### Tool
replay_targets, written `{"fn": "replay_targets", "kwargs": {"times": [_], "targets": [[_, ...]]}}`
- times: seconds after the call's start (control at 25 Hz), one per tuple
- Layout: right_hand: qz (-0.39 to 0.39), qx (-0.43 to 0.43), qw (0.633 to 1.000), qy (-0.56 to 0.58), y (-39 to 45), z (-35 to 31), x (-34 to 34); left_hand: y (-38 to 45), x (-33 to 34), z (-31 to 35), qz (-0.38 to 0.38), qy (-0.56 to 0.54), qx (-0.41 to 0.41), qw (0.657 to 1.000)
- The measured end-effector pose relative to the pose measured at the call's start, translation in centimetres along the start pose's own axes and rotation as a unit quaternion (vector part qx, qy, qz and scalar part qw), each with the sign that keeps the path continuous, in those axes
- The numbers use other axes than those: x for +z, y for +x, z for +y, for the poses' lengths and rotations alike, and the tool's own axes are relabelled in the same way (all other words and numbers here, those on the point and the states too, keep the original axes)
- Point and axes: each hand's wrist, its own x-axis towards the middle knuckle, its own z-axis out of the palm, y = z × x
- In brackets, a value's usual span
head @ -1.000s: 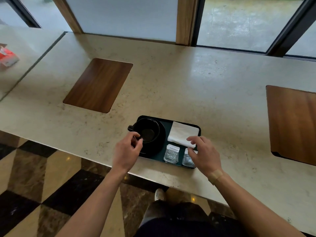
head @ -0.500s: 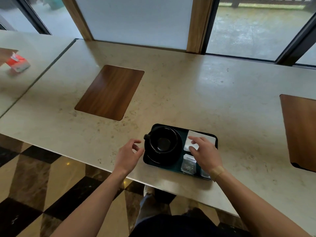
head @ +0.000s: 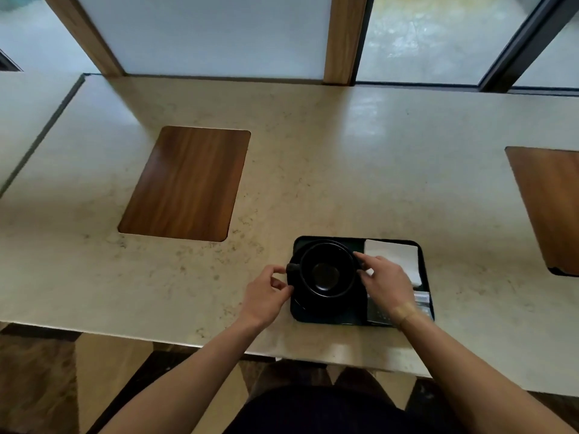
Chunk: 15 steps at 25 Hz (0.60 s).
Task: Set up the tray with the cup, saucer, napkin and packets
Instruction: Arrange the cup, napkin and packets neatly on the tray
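Note:
A dark tray [head: 344, 238] lies near the front edge of the stone counter [head: 313, 151]. On its left half a black cup [head: 327, 274] stands upright on a black saucer [head: 316, 305], handle pointing left. A folded white napkin [head: 394, 255] fills the tray's back right corner. The packets [head: 422, 303] lie at the front right, mostly hidden under my right wrist. My left hand [head: 268, 294] pinches at the cup's handle, thumb and forefinger closed around it. My right hand [head: 387, 281] reaches over the tray with spread fingertips against the cup's right side.
Two wooden inlays sit flush in the counter, one at left [head: 185, 183] and one at the right edge [head: 551, 208]. Window frames and glass line the far side. The counter's front edge runs just below the tray, with tiled floor beneath.
My right hand moved from the napkin and packets leftward to the cup's right side. My left hand closed in on the handle. The camera view shifted, so the tray sits further right.

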Motion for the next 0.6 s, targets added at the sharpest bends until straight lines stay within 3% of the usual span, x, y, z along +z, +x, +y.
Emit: {"fn": "replay_targets", "kwargs": {"times": [0.6], "targets": [[0.068, 0.069, 0.995, -0.002, -4.3, -1.3, 1.5, 3.8, -0.9, 1.4, -0.026, 0.058, 0.053, 0.997]]}}
